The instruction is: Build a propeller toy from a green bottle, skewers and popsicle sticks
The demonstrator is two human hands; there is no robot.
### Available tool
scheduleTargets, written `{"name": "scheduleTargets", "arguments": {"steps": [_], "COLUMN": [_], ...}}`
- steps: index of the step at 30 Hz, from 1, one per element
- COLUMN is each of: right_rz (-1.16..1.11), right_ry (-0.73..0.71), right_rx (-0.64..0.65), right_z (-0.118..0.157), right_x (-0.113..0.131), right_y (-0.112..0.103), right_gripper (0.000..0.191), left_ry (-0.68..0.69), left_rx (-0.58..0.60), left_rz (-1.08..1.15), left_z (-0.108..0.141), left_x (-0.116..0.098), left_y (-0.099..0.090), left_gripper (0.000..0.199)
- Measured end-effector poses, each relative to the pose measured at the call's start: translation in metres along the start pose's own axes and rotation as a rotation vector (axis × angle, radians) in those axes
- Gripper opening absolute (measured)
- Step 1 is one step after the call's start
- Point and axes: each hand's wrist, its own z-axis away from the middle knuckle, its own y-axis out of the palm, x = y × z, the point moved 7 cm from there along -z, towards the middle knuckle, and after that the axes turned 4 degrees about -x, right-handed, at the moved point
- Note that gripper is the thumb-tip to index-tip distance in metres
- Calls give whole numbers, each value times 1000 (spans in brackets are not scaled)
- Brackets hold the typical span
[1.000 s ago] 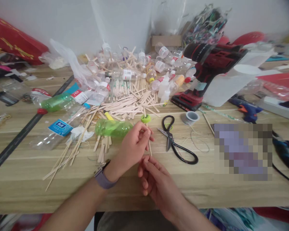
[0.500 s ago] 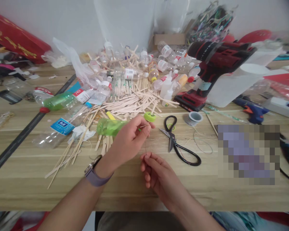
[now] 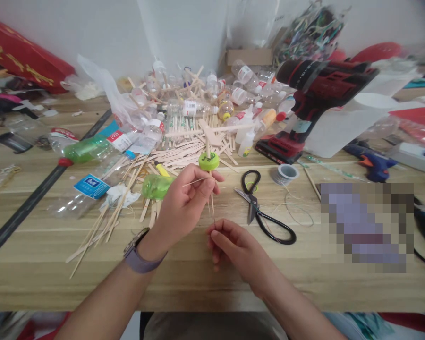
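My left hand (image 3: 194,191), with a watch on the wrist, pinches a thin wooden skewer (image 3: 209,196) just below a green bottle cap (image 3: 208,161). Above the cap, crossed flat wooden sticks (image 3: 211,134) spread out like a propeller. My right hand (image 3: 230,241) is lower, thumb and forefinger closed on a thin thread that runs up toward the skewer. Black-handled scissors (image 3: 252,203) lie open to the right of both hands. Behind my left hand a green plastic bottle (image 3: 157,186) rests on its side, partly covered.
A red and black cordless drill (image 3: 304,108) stands at the right, near a spool of thread (image 3: 285,174) and a blue glue gun (image 3: 375,163). Loose wooden sticks (image 3: 184,153) and several plastic bottles heap up at the back. A dark bar (image 3: 31,203) crosses the left side.
My left hand has turned the skewer upright, so the cap has shifted left and the crossed sticks show above it. My right hand stays nearly in place, holding the thread.
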Motion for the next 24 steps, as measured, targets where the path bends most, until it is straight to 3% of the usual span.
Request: {"name": "scheduleTargets", "arguments": {"steps": [6,10,13,16,18,21,24], "right_rz": [275,570,739,678,490,256,381], "right_ry": [-123,-225,-379,-454,-349,-117,-23], "right_rx": [-17,-40,-198,-316,-188,147,278], "right_z": [-4,-5,-4,3,3,4,3], "right_x": [19,40,62,74,67,48,41], "right_y": [-18,-41,-63,-72,-63,-35,-30], "right_gripper": [30,26,20,36,42,45,34], "left_ry": [-149,-388,-563,-631,-643,-661,-655], "left_rx": [-35,-53,-32,1,7,3,-13], "left_rz": [-150,20,198,284,314,333,294], "left_z": [-2,9,21,29,32,33,34], "left_x": [4,23,38,46,50,54,57], "left_y": [-11,-7,6,18,24,29,28], "left_gripper": [14,15,14,14,13,13,13]}}
